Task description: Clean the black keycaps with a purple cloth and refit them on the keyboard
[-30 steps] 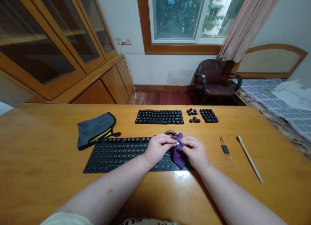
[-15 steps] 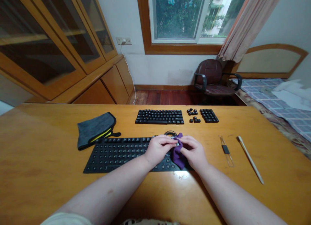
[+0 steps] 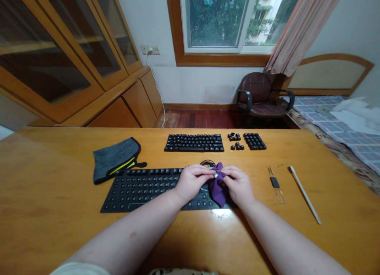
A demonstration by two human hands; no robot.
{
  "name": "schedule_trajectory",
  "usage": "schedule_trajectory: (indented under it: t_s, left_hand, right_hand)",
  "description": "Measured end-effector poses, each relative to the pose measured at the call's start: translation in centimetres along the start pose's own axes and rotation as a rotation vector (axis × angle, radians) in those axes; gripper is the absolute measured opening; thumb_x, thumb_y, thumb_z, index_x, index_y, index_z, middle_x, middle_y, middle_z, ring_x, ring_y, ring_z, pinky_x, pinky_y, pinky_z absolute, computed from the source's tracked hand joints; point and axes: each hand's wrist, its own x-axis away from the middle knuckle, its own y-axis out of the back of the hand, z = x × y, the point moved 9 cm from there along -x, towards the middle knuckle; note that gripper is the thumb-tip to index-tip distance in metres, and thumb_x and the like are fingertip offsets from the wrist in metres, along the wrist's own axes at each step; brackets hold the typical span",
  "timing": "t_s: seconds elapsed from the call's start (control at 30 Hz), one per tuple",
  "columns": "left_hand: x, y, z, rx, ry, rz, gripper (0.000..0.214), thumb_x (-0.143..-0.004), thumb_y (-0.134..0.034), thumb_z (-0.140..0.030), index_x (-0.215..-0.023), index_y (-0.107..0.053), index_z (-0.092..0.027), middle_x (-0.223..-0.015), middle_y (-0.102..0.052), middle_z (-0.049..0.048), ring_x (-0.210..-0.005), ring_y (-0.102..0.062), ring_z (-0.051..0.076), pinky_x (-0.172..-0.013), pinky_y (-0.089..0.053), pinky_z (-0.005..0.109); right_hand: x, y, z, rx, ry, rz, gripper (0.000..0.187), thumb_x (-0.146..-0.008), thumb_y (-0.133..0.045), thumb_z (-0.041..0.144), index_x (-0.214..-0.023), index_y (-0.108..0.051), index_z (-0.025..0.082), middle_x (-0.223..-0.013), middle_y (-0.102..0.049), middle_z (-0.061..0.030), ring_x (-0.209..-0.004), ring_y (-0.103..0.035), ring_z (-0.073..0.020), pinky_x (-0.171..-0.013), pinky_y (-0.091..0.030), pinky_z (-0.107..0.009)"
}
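Note:
My two hands meet above the right half of a black keyboard base (image 3: 139, 188) whose keycaps are off. My left hand (image 3: 193, 181) is closed, its fingertips pinching a small grey keycap-like piece (image 3: 215, 175). My right hand (image 3: 237, 184) is closed round a purple cloth (image 3: 218, 188) that wraps part of that piece and hangs down over the base. A coiled black cable (image 3: 208, 163) shows just behind my fingers.
Removed black keycaps lie in laid-out groups (image 3: 194, 143) (image 3: 254, 141) near the wooden desk's (image 3: 59, 211) far edge. A grey pouch with yellow trim (image 3: 115, 159) is at the left. A clear keycap puller (image 3: 275, 183) and a pale stick (image 3: 305, 194) lie at the right.
My hands stay together over the keyboard base; fingers shift slightly, rubbing the small piece with the cloth. The view has drifted a little.

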Motion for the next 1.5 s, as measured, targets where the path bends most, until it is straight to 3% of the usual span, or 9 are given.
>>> schedule_trajectory:
  t_s: [0.27, 0.53, 0.8, 0.9, 1.07, 1.13, 1.27, 1.5]
  left_hand:
    - [0.0, 0.1, -0.8, -0.02, -0.023, -0.032, 0.013, -0.068, -0.065, -0.015, -0.079, -0.071, -0.02, -0.081, -0.07, 0.0045, -0.075, -0.064, 0.016, -0.076, -0.052, 0.029]
    - [0.2, -0.2, -1.1, -0.079, -0.084, -0.003, 0.014, -0.068, -0.065, -0.014, -0.079, -0.071, -0.02, -0.084, -0.07, 0.0041, -0.08, -0.064, 0.017, -0.08, -0.051, 0.03]
    - [0.8, -0.6, -1.7, -0.209, -0.169, 0.024, 0.016, -0.074, -0.06, -0.015, -0.083, -0.07, -0.023, -0.083, -0.07, 0.0017, -0.075, -0.064, 0.014, -0.075, -0.051, 0.027]
    - [0.9, -0.6, -1.6, -0.236, -0.172, 0.027, 0.016, -0.074, -0.06, -0.017, -0.085, -0.07, -0.024, -0.084, -0.07, 0.0013, -0.076, -0.064, 0.014, -0.075, -0.051, 0.027]
    - [0.9, -0.3, -1.2, -0.275, -0.132, -0.001, 0.017, -0.072, -0.063, -0.018, -0.087, -0.069, -0.023, -0.084, -0.07, 0.0003, -0.076, -0.064, 0.014, -0.076, -0.051, 0.026]
    - [0.9, -0.4, -1.2, -0.274, -0.141, -0.002, 0.016, -0.073, -0.062, -0.018, -0.087, -0.069, -0.023, -0.083, -0.07, 0.0005, -0.075, -0.064, 0.013, -0.075, -0.051, 0.025]
    - [1.0, -0.6, -1.5, -0.265, -0.201, 0.02, 0.014, -0.075, -0.06, -0.019, -0.085, -0.069, -0.022, -0.081, -0.07, 0.0011, -0.073, -0.064, 0.012, -0.073, -0.052, 0.023]
    - [1.0, -0.5, -1.6, -0.291, -0.21, 0.019, 0.013, -0.075, -0.06, -0.021, -0.085, -0.069, -0.023, -0.083, -0.07, 0.0007, -0.074, -0.064, 0.013, -0.074, -0.052, 0.025]
  right_hand:
    - [0.0, -0.1, 0.3, -0.001, -0.044, -0.028, 0.013, -0.075, -0.06, 0.022, -0.064, -0.068, 0.022, -0.064, -0.063, -0.0026, -0.067, -0.059, -0.0165, -0.064, -0.049, -0.03]
    - [0.1, -0.2, 0.0, -0.015, -0.041, -0.009, 0.013, -0.068, -0.067, 0.021, -0.08, -0.07, 0.024, -0.081, -0.067, -0.0043, -0.078, -0.061, -0.0188, -0.076, -0.048, -0.034]
    - [0.4, -0.4, -0.8, -0.076, -0.074, -0.022, 0.01, -0.063, -0.071, 0.021, -0.071, -0.067, 0.021, -0.074, -0.064, -0.0041, -0.071, -0.06, -0.0182, -0.066, -0.049, -0.031]
    - [0.3, -0.3, -0.5, -0.032, -0.072, -0.009, 0.004, -0.067, -0.066, 0.017, -0.069, -0.068, 0.021, -0.074, -0.065, -0.0046, -0.074, -0.06, -0.0189, -0.069, -0.048, -0.032]
    - [0.2, -0.6, -0.5, -0.044, -0.103, 0.029, 0.012, -0.073, -0.058, 0.019, -0.064, -0.066, 0.019, -0.072, -0.062, -0.0044, -0.068, -0.058, -0.0168, -0.061, -0.048, -0.029]
    - [0.4, -0.7, -0.7, -0.074, -0.105, 0.018, 0.001, -0.069, -0.064, 0.02, -0.068, -0.064, 0.019, -0.072, -0.061, -0.0035, -0.068, -0.057, -0.0164, -0.059, -0.047, -0.028]
    - [0.6, -0.9, -1.2, -0.122, -0.114, -0.008, 0.014, -0.062, -0.072, 0.021, -0.069, -0.06, 0.02, -0.071, -0.058, -0.0015, -0.063, -0.055, -0.0148, -0.057, -0.047, -0.027]
    - [0.5, -1.0, -0.8, -0.175, -0.162, 0.035, 0.006, -0.069, -0.063, 0.019, -0.063, -0.063, 0.019, -0.069, -0.058, -0.0023, -0.057, -0.054, -0.0139, -0.047, -0.044, -0.025]
